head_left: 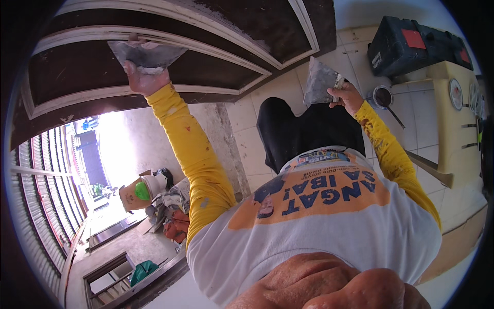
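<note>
My left hand (148,81) is raised to the dark brown panel door (77,77) and closed on a wide putty knife (141,55). Its grey-white smeared blade lies against the door beside a pale moulding, and the hand hides its handle. In front of my knees, my right hand (348,97) grips a second putty knife (320,82). This grey blade is also smeared, points up and to the left, and stands apart from the door.
Right of my right hand, a round dark pot (382,96) with a long handle or stick sits on the tiled floor. Beyond it are a black toolbox (393,49) and a beige plastic stool or table (446,82). A cardboard box (128,196) and crumpled rags (177,206) lie lower left.
</note>
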`<state>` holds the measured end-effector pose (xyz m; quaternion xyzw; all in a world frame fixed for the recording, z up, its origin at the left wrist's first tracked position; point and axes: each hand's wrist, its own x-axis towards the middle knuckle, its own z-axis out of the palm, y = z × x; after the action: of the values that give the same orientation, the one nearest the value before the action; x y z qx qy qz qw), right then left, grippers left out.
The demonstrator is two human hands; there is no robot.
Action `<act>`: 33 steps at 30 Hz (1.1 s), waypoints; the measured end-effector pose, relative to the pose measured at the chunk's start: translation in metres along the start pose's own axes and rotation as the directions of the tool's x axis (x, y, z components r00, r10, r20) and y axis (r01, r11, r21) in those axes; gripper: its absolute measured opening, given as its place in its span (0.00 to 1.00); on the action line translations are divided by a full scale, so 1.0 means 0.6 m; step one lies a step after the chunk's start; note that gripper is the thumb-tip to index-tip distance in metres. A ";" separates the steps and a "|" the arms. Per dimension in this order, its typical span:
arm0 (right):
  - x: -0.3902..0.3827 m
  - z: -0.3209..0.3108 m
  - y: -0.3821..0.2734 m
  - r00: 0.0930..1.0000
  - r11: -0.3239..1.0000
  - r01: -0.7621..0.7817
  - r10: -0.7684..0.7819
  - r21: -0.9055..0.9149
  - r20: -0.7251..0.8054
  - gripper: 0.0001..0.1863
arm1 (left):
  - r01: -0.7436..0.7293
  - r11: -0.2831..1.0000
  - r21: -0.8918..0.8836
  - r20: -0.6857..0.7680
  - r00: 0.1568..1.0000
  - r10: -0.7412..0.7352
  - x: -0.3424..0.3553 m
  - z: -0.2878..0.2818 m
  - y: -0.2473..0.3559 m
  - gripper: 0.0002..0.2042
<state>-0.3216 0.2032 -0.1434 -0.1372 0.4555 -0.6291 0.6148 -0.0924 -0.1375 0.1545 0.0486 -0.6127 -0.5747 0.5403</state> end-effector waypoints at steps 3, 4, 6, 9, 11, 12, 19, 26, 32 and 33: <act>-0.015 0.007 0.014 0.999 0.997 0.044 -0.045 0.062 0.008 0.15 | 0.016 0.996 -0.091 0.027 1.000 -0.014 0.002 -0.003 -0.011 0.29; -0.029 0.027 0.003 0.997 0.995 0.071 -0.071 0.074 -0.004 0.14 | 0.051 0.991 -0.120 -0.024 0.998 -0.055 0.001 -0.010 -0.011 0.27; -0.043 0.048 -0.010 0.993 0.987 0.112 -0.109 0.113 -0.034 0.12 | 0.041 0.995 -0.095 -0.008 0.999 -0.042 0.002 -0.007 -0.010 0.28; -0.033 0.032 -0.014 0.999 0.992 0.048 -0.048 0.113 -0.004 0.12 | 0.036 0.994 -0.099 0.029 0.999 -0.033 -0.013 0.006 0.007 0.29; -0.001 0.034 -0.010 0.975 0.978 0.208 -0.208 -0.007 -0.073 0.13 | 0.036 0.998 -0.058 0.005 0.999 -0.035 -0.040 0.015 0.019 0.31; 0.009 0.029 -0.019 0.977 0.977 0.188 -0.197 -0.101 -0.086 0.13 | 0.106 0.980 -0.167 0.029 0.994 -0.102 -0.061 -0.001 0.000 0.30; 0.288 0.014 -0.059 0.827 -0.248 0.479 -0.192 -0.842 0.528 0.10 | 0.472 0.824 -0.314 -0.201 0.815 -0.543 -0.285 -0.046 -0.069 0.23; 0.406 0.116 -0.096 0.959 -0.096 0.227 0.196 -0.969 0.205 0.14 | 0.537 0.661 -0.524 -0.235 0.655 -0.718 -0.438 -0.067 -0.049 0.19; 0.437 0.123 -0.099 0.964 0.464 -0.173 0.260 -0.869 -0.053 0.19 | 0.557 0.653 -0.513 -0.250 0.630 -0.735 -0.444 -0.077 -0.046 0.18; 0.436 0.124 -0.105 0.961 0.475 -0.148 0.276 -0.868 -0.013 0.22 | 0.551 0.649 -0.525 -0.258 0.624 -0.738 -0.441 -0.077 -0.046 0.17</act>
<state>-0.3618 -0.0727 -0.1572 -0.4072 0.6804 -0.2272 0.5654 0.0342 0.0035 -0.0381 0.2910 -0.2791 -0.8155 0.4152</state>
